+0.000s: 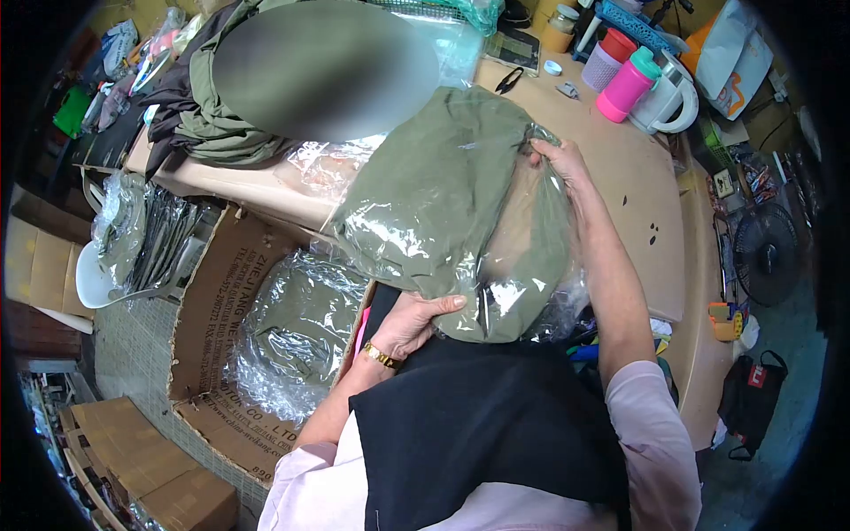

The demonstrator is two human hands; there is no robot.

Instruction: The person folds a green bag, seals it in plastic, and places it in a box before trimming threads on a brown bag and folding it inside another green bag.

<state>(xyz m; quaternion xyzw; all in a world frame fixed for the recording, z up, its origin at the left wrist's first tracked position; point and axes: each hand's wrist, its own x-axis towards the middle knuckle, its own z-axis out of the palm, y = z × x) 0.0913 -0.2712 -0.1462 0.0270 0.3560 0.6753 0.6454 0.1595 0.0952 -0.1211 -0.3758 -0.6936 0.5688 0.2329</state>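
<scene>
An olive-green garment in a clear plastic bag (425, 195) is held over the table's front edge and my lap. My left hand (410, 323), with a gold watch at its wrist, grips the near edge of the bag, thumb on top and fingers underneath. At the upper right corner my right hand (558, 161) is closed on the plastic and some of the cloth. Part of the garment looks folded, and glare on the plastic hides some detail. More bagged green garments (305, 310) lie in the open cardboard box (199, 354) to my left.
A pile of green and dark cloth (226, 142) rests at the table's far left, partly blurred. Small black scissors (509, 80), a pink bottle (627, 87) and a white jug (666, 96) stand or lie at the back right. Bagged garments sit on a white chair (97, 276).
</scene>
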